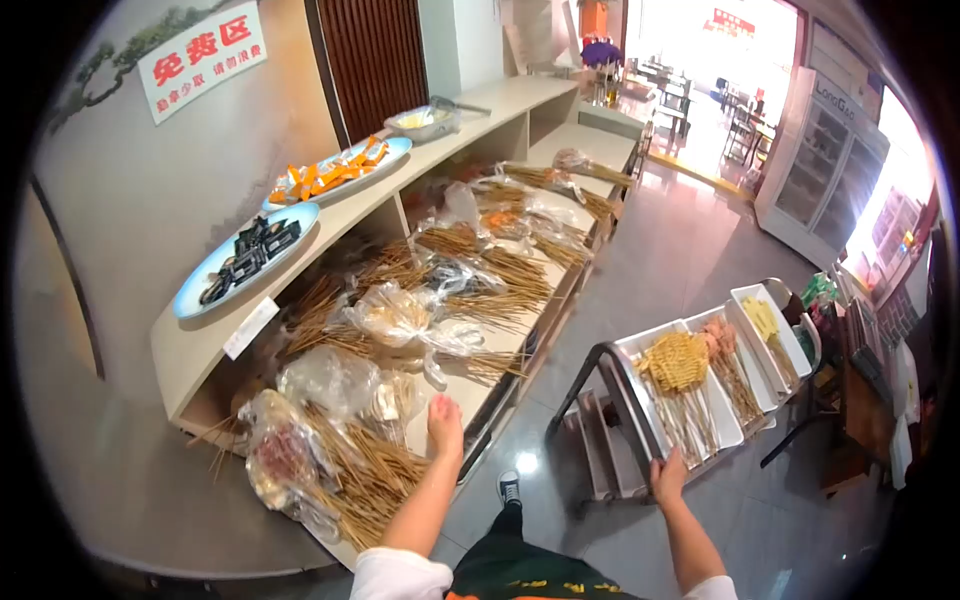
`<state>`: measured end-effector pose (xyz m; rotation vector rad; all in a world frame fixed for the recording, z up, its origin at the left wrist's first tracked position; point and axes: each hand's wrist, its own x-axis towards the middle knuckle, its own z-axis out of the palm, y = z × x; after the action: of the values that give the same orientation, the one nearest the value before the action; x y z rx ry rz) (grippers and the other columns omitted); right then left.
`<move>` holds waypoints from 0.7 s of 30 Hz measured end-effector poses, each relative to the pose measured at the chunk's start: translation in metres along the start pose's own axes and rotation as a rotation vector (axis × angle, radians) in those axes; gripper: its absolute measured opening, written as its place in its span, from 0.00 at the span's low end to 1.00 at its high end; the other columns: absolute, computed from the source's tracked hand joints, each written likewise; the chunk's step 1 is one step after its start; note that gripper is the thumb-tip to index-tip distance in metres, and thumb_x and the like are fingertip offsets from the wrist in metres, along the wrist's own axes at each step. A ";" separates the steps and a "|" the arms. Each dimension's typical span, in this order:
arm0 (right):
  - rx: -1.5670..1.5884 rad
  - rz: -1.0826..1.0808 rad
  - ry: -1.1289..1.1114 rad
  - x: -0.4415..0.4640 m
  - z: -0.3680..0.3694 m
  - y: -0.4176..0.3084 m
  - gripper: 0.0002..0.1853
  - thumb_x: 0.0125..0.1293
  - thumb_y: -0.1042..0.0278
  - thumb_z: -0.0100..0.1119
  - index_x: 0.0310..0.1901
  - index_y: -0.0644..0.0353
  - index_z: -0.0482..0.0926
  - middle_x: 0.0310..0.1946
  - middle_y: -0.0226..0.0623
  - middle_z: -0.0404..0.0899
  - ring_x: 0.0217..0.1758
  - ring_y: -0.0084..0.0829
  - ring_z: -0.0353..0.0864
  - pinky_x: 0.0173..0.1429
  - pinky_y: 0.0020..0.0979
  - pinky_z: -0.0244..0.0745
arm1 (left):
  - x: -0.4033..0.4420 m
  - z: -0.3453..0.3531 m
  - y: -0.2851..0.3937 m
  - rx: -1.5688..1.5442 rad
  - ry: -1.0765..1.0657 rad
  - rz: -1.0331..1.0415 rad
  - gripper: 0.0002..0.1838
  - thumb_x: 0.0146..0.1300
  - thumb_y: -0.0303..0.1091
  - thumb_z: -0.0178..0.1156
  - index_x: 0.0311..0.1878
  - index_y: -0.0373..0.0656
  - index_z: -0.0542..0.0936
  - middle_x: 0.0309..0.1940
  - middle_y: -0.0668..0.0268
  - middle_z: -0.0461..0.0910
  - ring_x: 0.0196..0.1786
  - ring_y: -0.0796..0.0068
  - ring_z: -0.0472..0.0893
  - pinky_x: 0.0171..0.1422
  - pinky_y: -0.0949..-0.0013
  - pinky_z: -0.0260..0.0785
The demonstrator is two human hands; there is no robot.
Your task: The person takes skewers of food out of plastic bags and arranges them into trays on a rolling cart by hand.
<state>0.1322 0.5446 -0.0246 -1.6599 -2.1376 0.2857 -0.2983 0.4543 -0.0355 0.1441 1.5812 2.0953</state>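
My right hand point(668, 476) is closed around the near end of the dark handle point(630, 385) of a serving cart. White trays on the cart hold skewers: yellow lattice-cut pieces point(675, 362), pinkish pieces point(719, 337) and pale yellow strips point(760, 317). My left hand point(445, 425) is held over the front edge of a cream shelf counter, near a clear bag of skewers point(392, 408). Its fingers are mostly hidden, and no held thing shows. Beside it lies a large bundle of bagged skewers point(365, 470), sticks pointing toward me.
Many more bagged skewers point(455, 240) cover the shelf. Above stand a plate of orange packets point(330, 178), a plate of black packets point(250, 255) and a lidded container point(422, 122). A glass-door fridge point(825, 165) is at the right, a chair point(805, 330) beyond the cart.
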 end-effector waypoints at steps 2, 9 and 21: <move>0.016 0.029 0.024 0.027 0.017 -0.002 0.24 0.52 0.70 0.54 0.49 0.73 0.61 0.46 0.57 0.65 0.47 0.54 0.66 0.51 0.41 0.62 | 0.037 0.019 0.008 -0.038 0.131 -0.026 0.22 0.57 0.29 0.53 0.54 0.37 0.61 0.37 0.63 0.72 0.29 0.77 0.73 0.28 0.77 0.67; -0.084 -0.463 0.079 0.123 0.041 -0.136 0.33 0.37 0.79 0.55 0.53 0.61 0.63 0.52 0.48 0.61 0.53 0.48 0.61 0.55 0.47 0.54 | 0.121 0.032 0.018 0.055 0.325 -0.179 0.23 0.52 0.27 0.58 0.51 0.37 0.63 0.28 0.65 0.72 0.19 0.79 0.70 0.20 0.78 0.62; 0.776 -1.261 -0.627 0.229 0.158 -0.421 0.18 0.47 0.80 0.54 0.43 0.55 0.73 0.42 0.40 0.72 0.44 0.41 0.71 0.44 0.33 0.70 | 0.097 0.034 0.026 0.058 0.235 0.071 0.11 0.54 0.27 0.57 0.38 0.39 0.67 0.20 0.71 0.70 0.20 0.85 0.66 0.22 0.82 0.57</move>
<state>-0.3521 0.6663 0.0512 0.3395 -2.5036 1.0876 -0.3784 0.5231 -0.0209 -0.0284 1.7980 2.1873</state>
